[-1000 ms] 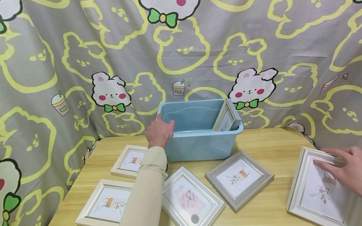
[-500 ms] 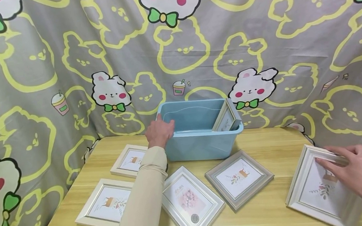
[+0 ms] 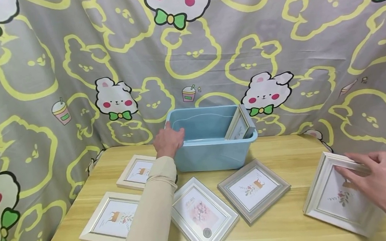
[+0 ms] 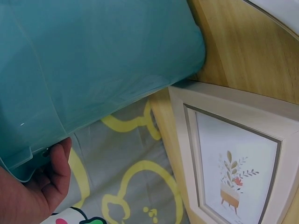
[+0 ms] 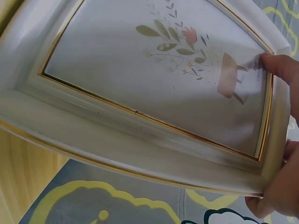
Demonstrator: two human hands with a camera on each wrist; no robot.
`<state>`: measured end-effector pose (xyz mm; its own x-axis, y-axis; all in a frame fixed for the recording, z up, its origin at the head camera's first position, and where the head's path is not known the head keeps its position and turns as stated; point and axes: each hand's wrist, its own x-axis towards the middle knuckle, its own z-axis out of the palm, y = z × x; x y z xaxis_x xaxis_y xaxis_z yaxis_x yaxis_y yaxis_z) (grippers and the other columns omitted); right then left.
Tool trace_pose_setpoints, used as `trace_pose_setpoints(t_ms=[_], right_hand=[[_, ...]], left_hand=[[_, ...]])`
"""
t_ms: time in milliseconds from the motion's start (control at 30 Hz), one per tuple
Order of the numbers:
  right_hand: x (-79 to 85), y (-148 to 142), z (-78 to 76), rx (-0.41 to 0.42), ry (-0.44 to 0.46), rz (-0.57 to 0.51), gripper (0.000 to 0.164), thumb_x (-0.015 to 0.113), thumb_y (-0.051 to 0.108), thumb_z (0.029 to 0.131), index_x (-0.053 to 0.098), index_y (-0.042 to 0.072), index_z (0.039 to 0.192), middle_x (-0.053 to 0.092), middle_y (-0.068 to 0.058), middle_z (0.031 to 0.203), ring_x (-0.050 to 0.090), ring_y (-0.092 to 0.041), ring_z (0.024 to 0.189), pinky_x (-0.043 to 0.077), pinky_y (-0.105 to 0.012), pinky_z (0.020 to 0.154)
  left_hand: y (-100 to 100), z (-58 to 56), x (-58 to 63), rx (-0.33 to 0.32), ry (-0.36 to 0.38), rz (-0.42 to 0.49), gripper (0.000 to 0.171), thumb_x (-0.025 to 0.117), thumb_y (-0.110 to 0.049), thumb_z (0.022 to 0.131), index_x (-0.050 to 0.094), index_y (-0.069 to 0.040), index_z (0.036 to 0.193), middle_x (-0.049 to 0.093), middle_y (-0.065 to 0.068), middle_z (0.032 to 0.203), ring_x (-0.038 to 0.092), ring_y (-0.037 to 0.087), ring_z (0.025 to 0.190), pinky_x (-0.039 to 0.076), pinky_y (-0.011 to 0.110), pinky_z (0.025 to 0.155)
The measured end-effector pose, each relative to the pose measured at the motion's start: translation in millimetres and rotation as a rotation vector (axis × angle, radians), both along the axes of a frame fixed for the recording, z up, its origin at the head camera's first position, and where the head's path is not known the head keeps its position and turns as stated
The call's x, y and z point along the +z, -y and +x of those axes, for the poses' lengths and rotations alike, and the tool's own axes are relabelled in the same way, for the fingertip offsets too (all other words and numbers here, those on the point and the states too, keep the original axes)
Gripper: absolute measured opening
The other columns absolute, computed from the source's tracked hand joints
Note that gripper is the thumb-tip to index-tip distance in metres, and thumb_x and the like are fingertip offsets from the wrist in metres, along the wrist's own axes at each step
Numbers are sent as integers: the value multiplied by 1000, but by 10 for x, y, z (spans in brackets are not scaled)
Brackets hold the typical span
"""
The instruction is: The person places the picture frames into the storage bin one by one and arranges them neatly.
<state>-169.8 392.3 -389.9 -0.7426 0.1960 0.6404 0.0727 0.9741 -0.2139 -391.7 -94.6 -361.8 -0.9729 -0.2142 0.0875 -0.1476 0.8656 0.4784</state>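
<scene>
My left hand (image 3: 169, 140) holds the left rim of a light blue plastic bin (image 3: 213, 156). In the left wrist view its fingers (image 4: 60, 165) are curled under the bin's lip. At the table's right side, my right hand (image 3: 383, 181) grips the upper edge of a white picture frame (image 3: 324, 186), which is tilted with its top edge raised. Up close, the frame (image 5: 135, 154) shows gold trim and a plant print, with the thumb on its front and other fingers behind. Inside the bin, a picture frame (image 3: 238, 128) leans against the right wall.
On the wooden table (image 3: 290, 226) lie a taupe frame (image 3: 254, 191), a silver-white frame (image 3: 204, 214) with a pink print, and two cream frames: one (image 3: 110, 219) nearer, another (image 3: 136, 172) beside the bin, partly behind my left sleeve. A patterned curtain (image 3: 194, 52) hangs behind.
The white frame in my right hand has tilted up a little, its top edge rising. My left hand stays on the bin rim. The head view has shifted slightly.
</scene>
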Motion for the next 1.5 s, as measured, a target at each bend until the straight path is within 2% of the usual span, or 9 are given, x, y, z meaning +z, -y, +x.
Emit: trace_pose_setpoints(t_ms=[200,367,433,533,600,733,1000,1300,1500], right_hand=[[-11,13,24,17,-58,-2,53,81,46,66,71,12,105,57,-24,100,44,-49,89,25,-66,75],[-41,47,31,67,-159,4,51,83,44,61,74,12,100,57,-20,96,44,-49,90,23,-68,77],[-49,63,40,89,-205,26,59,76,61,66,74,11,97,57,-20,94,45,-49,89,24,-67,77],[-49,89,78,93,-235,63,81,50,84,73,73,9,95,56,-21,93,44,-51,89,24,-65,77],[-42,101,112,90,-253,99,91,33,89,75,72,9,94,57,-21,91,45,-50,89,25,-63,77],[-22,95,178,134,-278,167,85,35,85,79,72,11,98,59,-21,89,49,-47,86,29,-60,77],[54,21,250,192,-211,322,85,25,84,83,70,14,103,62,-19,88,56,-45,78,36,-57,75],[82,2,263,250,-184,340,84,23,80,86,70,12,101,64,-18,89,58,-44,72,38,-57,64],[137,-39,277,325,-147,383,82,25,77,88,71,12,104,61,-14,84,56,-35,69,36,-47,62]], left_hand=[[-1,0,-5,-4,6,0,78,38,-60,87,29,-17,152,53,21,136,56,41,117,46,54,93],[15,-12,-8,5,4,-7,79,37,-61,86,29,-18,152,52,21,136,56,41,117,46,54,93],[18,-12,-2,4,5,-6,78,37,-60,87,29,-18,152,52,21,136,56,41,117,45,54,94],[11,-9,4,-5,11,-7,78,37,-59,87,28,-18,152,51,21,137,56,41,117,45,54,94],[3,-7,6,-11,15,-9,78,37,-59,87,28,-18,152,51,21,137,56,41,118,45,54,94],[-10,-2,8,-13,15,-11,78,37,-60,87,28,-18,152,52,21,136,56,42,117,45,55,94],[-4,-5,15,-14,14,-3,78,37,-59,88,27,-17,152,51,22,138,54,42,120,43,56,96],[8,-13,-14,-10,2,-13,78,38,-60,87,29,-17,152,52,22,136,55,43,118,44,57,95],[15,2,0,-13,-6,0,76,40,-58,88,30,-16,151,51,22,137,55,43,118,43,57,95]])
